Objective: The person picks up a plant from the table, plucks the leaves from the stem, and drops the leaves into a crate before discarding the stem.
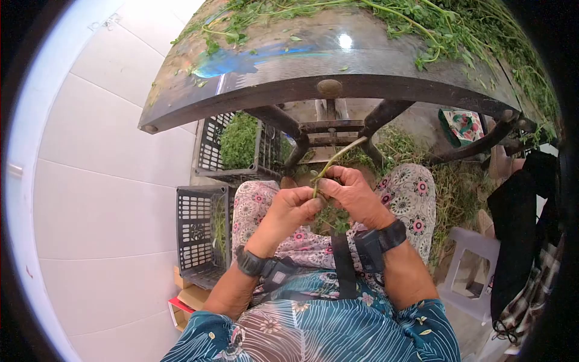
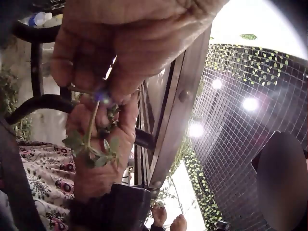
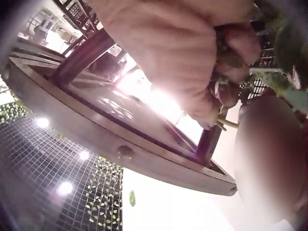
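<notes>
Above the lap, both hands pinch one plant stem [image 1: 338,155] close together. The left hand [image 1: 288,214] grips its lower part between thumb and fingers; the right hand [image 1: 356,196] holds it just above, and the pale end sticks up past the fingers. Green leaves [image 1: 339,222] hang below the hands. In the left wrist view the left hand [image 2: 139,43] is at the top, the right hand [image 2: 103,144] beneath it, with leaves [image 2: 98,156] in front. In the right wrist view the right hand [image 3: 178,57] covers part of the greenery.
A dark-edged table [image 1: 289,66] with scattered green stems [image 1: 416,24] stands ahead. At the left are a crate of greens [image 1: 238,142] and another black crate [image 1: 193,232]. Plant stems [image 1: 461,199] litter the floor at right, near a plastic stool [image 1: 470,265] and a bag [image 1: 463,127].
</notes>
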Motion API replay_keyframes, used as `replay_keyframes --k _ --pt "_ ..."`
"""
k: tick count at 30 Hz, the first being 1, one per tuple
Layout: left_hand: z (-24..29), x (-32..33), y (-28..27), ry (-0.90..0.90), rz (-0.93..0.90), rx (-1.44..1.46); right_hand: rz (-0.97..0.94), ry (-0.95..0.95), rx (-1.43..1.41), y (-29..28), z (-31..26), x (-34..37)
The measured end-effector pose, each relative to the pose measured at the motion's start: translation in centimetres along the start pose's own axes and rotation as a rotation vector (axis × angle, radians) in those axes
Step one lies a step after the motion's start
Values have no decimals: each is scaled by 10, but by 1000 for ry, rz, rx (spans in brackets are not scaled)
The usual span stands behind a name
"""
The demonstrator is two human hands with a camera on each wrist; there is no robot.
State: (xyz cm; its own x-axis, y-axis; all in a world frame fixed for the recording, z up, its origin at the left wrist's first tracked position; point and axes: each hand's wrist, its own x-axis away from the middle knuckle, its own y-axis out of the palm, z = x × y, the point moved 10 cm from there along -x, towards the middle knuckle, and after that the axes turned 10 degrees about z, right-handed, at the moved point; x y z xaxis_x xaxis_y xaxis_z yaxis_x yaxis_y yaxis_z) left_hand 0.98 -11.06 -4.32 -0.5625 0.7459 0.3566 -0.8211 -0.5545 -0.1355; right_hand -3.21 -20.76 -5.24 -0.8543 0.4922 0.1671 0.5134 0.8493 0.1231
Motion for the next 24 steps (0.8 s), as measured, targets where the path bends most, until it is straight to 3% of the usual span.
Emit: replay_keyframes --k 1,4,8,11,14,17,22,24 --pt "-1 0 0 -3 -4 12 -12 -75 97 1 0 -2" --pt "2 1 -1 -17 27 27 223 -283 384 -20 -10 -3" --pt "1 2 -5 -11 35 24 453 110 -250 -65 13 -5" --pt "0 1 -6 -25 24 -29 453 33 -236 -58 -9 0" --pt "-1 -4 -3 124 -14 -244 206 -106 123 -30 -18 -1" --pt "1 -3 1 178 -10 -250 159 -236 397 -18 -21 1" --pt "-8 -2 -3 66 -53 -217 344 91 -395 -58 11 -7" --pt "-9 -2 -3 68 -50 -224 285 95 -250 -49 7 -3"
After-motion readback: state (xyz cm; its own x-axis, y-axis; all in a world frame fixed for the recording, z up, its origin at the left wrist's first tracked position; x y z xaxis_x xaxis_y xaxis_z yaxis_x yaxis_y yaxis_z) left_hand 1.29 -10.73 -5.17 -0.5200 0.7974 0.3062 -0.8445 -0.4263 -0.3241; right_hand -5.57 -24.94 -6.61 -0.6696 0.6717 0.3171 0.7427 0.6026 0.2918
